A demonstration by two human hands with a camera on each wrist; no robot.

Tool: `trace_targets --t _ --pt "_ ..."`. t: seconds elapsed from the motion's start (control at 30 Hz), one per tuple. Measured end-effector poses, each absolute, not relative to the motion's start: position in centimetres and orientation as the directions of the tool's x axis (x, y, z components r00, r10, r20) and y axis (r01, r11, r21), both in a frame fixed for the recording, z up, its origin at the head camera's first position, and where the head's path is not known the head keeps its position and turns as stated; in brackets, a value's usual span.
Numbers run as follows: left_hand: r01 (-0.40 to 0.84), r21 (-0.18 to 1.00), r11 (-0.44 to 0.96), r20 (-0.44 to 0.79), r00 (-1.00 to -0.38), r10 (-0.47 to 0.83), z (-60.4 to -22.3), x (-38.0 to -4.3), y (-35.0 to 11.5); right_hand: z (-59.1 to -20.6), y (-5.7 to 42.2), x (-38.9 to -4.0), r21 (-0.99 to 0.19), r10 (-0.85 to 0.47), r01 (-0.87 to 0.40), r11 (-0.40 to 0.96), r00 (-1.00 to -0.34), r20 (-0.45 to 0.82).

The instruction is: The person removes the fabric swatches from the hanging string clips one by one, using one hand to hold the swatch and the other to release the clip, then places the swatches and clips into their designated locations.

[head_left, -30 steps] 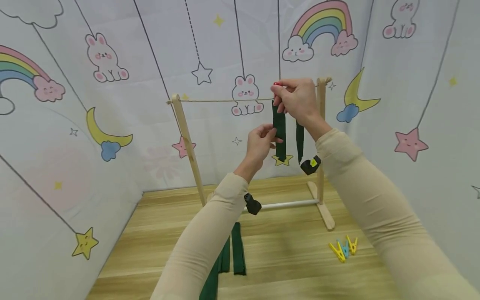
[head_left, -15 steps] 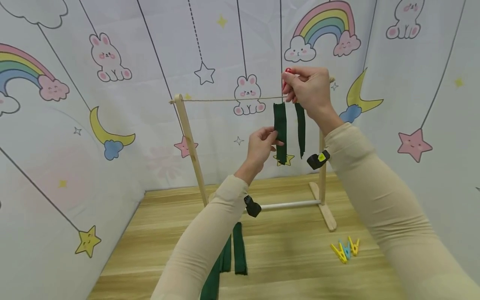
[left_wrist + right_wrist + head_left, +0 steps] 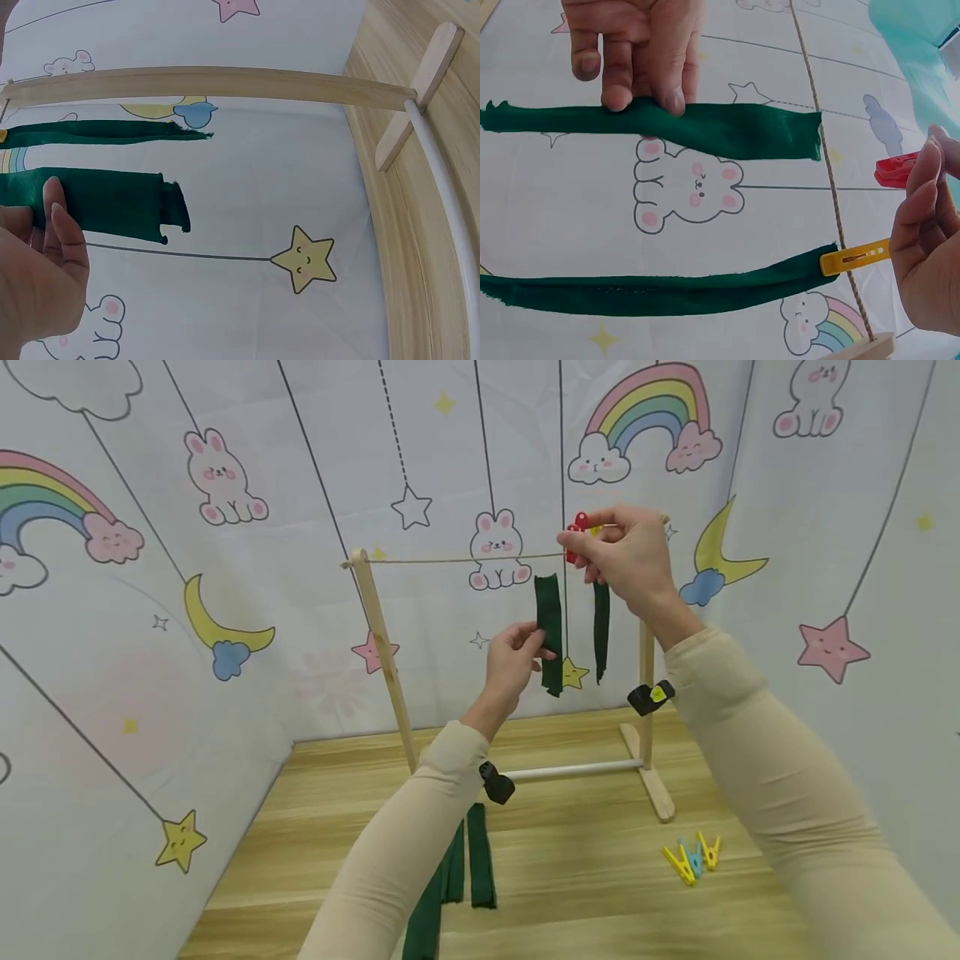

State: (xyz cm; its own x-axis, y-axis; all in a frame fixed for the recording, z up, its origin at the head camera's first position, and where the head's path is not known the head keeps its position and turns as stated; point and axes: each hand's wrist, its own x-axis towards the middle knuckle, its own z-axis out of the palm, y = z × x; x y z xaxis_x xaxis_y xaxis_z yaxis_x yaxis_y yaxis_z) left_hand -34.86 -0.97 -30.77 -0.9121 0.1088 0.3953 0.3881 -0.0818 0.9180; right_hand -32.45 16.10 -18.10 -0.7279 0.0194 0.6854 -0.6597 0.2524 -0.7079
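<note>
Green fabric forms 1 strip pinched by the left hand, its upper end near the 1 rope, while the right hand pinches 1 red clip beside that rope. 1 yellow clip fastens 1 hanging green strip to the rope. On the table lie 2 loose yellow clips, 1 blue clip and at least 3 more green strips.

Apparently three strips lie left of clothespins.
</note>
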Motion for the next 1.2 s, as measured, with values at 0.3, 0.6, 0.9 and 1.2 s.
trace_targets --t 0.3,0.6,0.9,1.2 --pt "0.398 0.914 -0.083 0.405 -0.910 0.090 -31.4 -34.2 -2.4 -20.0 18.0 -30.5 -0.675 0.019 -0.644 0.361 -0.718 0.695" --pt "0.372 0.925 -0.081 0.377 -0.923 0.070 -33.3 -33.0 -4.9 -22.7 20.3 -28.5 -0.665 0.035 -0.649 0.369 -0.705 0.708" --pt "0.326 0.939 -0.111 0.335 -0.940 0.066 -35.1 -31.8 -6.5 -26.2 22.8 -27.9 -0.654 0.046 -0.600 0.460 -0.720 0.693" --pt "0.261 0.962 -0.076 0.265 -0.963 0.051 -36.8 -30.7 -8.1 -30.0 25.7 -27.1 -0.684 0.051 -0.507 0.526 -0.783 0.620"
